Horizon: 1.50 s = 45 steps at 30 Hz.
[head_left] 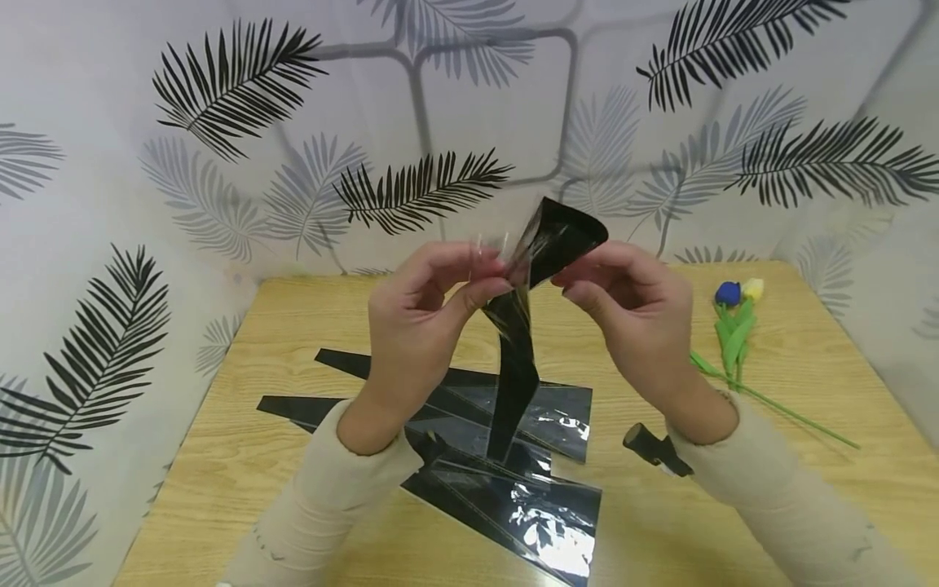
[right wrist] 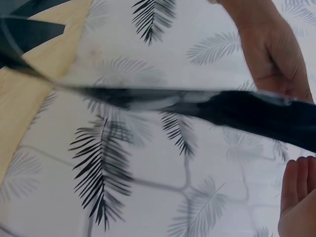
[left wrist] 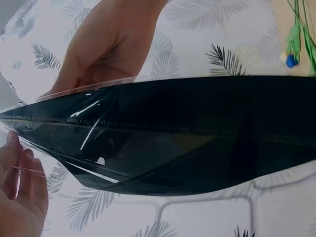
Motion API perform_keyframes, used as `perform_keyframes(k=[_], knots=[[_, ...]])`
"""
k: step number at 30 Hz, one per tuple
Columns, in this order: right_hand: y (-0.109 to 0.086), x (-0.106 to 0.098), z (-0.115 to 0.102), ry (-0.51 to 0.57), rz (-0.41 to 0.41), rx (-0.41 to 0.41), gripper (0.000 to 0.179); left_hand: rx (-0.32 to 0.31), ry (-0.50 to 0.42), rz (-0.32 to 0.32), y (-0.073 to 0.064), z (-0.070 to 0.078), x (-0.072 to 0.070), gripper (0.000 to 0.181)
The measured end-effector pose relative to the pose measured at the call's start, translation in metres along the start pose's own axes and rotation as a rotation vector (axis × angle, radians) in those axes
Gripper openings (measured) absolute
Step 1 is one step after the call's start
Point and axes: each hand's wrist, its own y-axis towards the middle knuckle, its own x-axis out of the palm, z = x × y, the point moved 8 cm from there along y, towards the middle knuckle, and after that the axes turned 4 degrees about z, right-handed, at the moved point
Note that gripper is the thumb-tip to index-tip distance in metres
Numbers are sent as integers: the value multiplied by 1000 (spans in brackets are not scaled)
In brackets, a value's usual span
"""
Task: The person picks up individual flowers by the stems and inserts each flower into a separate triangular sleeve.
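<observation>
Above the table, both hands hold a black flower wrapping sleeve (head_left: 517, 371) with clear film along its edges and a line of small print. My left hand (head_left: 418, 326) pinches the clear film at the sleeve's wide end between thumb and fingers. On the other side, my right hand (head_left: 641, 318) pinches the black edge at the same end, which is folded over. The narrow part hangs down, slightly twisted. In the left wrist view the sleeve (left wrist: 197, 113) spans the picture; the right wrist view shows it nearly edge-on. Several more black sleeves (head_left: 543, 505) lie overlapping beneath.
On the right of the wooden table (head_left: 242, 489), artificial tulips, one blue (head_left: 728, 293) and one pale yellow (head_left: 752, 289), lie with green stems. A small dark roll (head_left: 645, 443) with a tan end sits by the right sleeve cuff. Leaf-patterned cloth (head_left: 455, 106) hangs behind.
</observation>
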Motion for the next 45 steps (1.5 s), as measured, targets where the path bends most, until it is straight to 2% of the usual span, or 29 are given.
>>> perform_keyframes(k=[3, 8, 11, 14, 18, 21, 24, 29, 34, 40, 45], knots=[[3, -4, 14, -138, -83, 68, 25, 54, 22, -7, 3, 6, -4, 27], [11, -21, 64, -438, -271, 258, 11, 148, 127, -29, 6, 14, -12, 32], [14, -36, 96, -613, -386, 267, 11, 203, 211, -59, 6, 17, -13, 30], [13, -54, 125, -767, -463, 293, 11, 259, 294, -100, 5, 20, -13, 25], [3, -81, 162, -907, -535, 441, 13, 314, 374, -139, 3, 22, -13, 20], [-5, -102, 186, -969, -556, 551, 15, 334, 401, -149, 1, 21, -12, 18], [-13, -123, 207, -987, -539, 645, 17, 343, 416, -160, -3, 19, -11, 17], [-26, -154, 234, -1021, -482, 739, 20, 352, 445, -195, -11, 14, -10, 17], [-36, -169, 249, -1063, -449, 783, 21, 349, 475, -218, -18, 10, -10, 18], [-44, -180, 259, -1115, -439, 784, 20, 343, 500, -233, -24, 8, -10, 19], [-50, -187, 265, -1132, -423, 858, 19, 332, 489, -237, -26, 6, -11, 17]])
